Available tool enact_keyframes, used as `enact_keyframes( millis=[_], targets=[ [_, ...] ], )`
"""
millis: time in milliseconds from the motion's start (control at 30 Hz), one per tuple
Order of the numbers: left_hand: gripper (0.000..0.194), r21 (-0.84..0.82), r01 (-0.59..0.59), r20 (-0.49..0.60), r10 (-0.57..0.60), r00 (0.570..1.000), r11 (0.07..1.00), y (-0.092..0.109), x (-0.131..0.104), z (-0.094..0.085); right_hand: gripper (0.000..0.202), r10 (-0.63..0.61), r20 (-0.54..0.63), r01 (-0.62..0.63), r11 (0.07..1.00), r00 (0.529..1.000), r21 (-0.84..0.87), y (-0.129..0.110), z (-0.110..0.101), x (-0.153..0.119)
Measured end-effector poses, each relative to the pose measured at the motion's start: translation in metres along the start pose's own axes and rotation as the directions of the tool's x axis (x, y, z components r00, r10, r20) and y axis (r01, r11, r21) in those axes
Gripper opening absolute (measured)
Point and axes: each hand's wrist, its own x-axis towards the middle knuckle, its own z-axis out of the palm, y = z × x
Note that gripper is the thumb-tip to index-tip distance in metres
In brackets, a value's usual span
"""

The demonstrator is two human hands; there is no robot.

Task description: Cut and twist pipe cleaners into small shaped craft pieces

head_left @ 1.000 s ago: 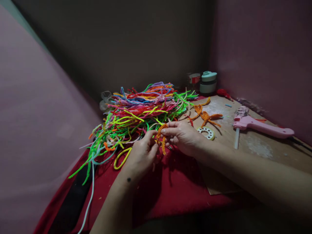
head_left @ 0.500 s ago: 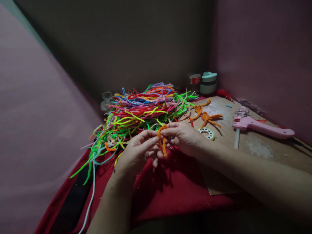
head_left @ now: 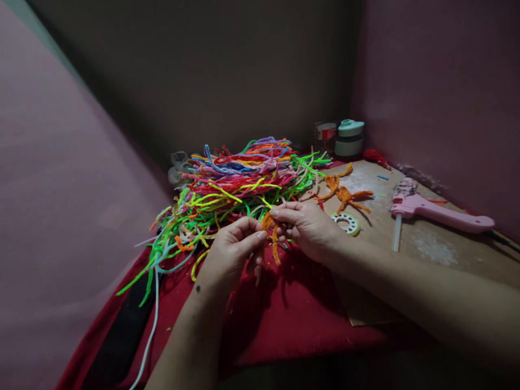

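Observation:
An orange pipe cleaner, bent into a small loop with a tail hanging down, is held between both hands above the red cloth. My left hand pinches its left side between thumb and index finger. My right hand grips the top right of the loop with thumb and forefinger; its other fingers curl underneath. Just behind the hands lies a large heap of colourful pipe cleaners. To the right, several bent orange pipe cleaner pieces rest on the board.
A pink glue gun with a glue stick lies at the right on the brown board. A roll of tape sits by my right wrist. At the back stand a mint-lidded container and a clear jar. Red cloth covers the table.
The orange loop has become smaller and more folded between my fingers, with its tail hanging slightly lower. Both hands stay in nearly the same place.

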Motion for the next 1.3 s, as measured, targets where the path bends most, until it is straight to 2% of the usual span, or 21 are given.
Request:
enact_keyframes(
  millis=[167, 267, 467, 567, 667, 733, 833, 967, 1100, 1300],
  targets=[
    [0.017, -0.045, 0.021, 0.019, -0.020, 1.000, 0.999, 0.000, 0.000, -0.001, 0.012, -0.001, -0.013, 0.001, 1.000, 1.000, -0.013, -0.001, 0.002, -0.001],
    [0.017, -0.054, -0.010, -0.048, 0.008, 0.999, 0.998, 0.000, 0.000, -0.001, 0.010, -0.011, 0.028, 0.012, 1.000, 1.000, -0.026, -0.002, 0.001, 0.000],
    [0.014, 0.015, -0.094, -0.182, 0.095, 0.979, 0.995, 0.001, 0.002, 0.000, 0.004, 0.075, 0.185, -0.023, 0.963, 0.980, -0.269, 0.004, -0.003, -0.003],
    [0.013, 0.019, -0.093, -0.213, 0.095, 0.972, 0.995, 0.002, 0.002, 0.001, 0.004, 0.119, 0.205, -0.034, 0.925, 0.972, -0.378, 0.006, -0.003, -0.006],
    [0.012, 0.002, -0.089, -0.217, 0.087, 0.972, 0.996, 0.003, 0.002, 0.001, 0.006, 0.211, 0.234, -0.110, 0.918, 0.949, -0.380, 0.004, -0.002, -0.007],
    [0.013, -0.004, -0.094, -0.218, 0.090, 0.972, 0.996, 0.001, 0.002, 0.001, 0.007, 0.227, 0.271, -0.129, 0.934, 0.935, -0.334, 0.002, 0.000, -0.008],
    [0.013, -0.009, -0.128, -0.212, 0.123, 0.969, 0.992, -0.001, 0.002, 0.000, 0.010, 0.143, 0.294, -0.072, 0.968, 0.945, -0.240, 0.001, 0.003, -0.009],
    [0.013, -0.016, -0.129, -0.193, 0.123, 0.973, 0.992, -0.002, 0.001, 0.002, 0.014, -0.039, 0.165, 0.057, 0.993, 0.986, -0.107, -0.001, 0.006, -0.009],
    [0.014, -0.026, -0.090, -0.150, 0.085, 0.985, 0.996, -0.001, -0.001, 0.005, 0.014, -0.172, 0.077, 0.183, 0.968, 0.982, -0.171, -0.005, 0.008, -0.010],
    [0.015, -0.009, -0.089, -0.144, 0.087, 0.986, 0.996, 0.002, -0.002, 0.007, 0.011, -0.206, 0.073, 0.218, 0.925, 0.976, -0.311, -0.004, 0.008, -0.013]
  ],
)
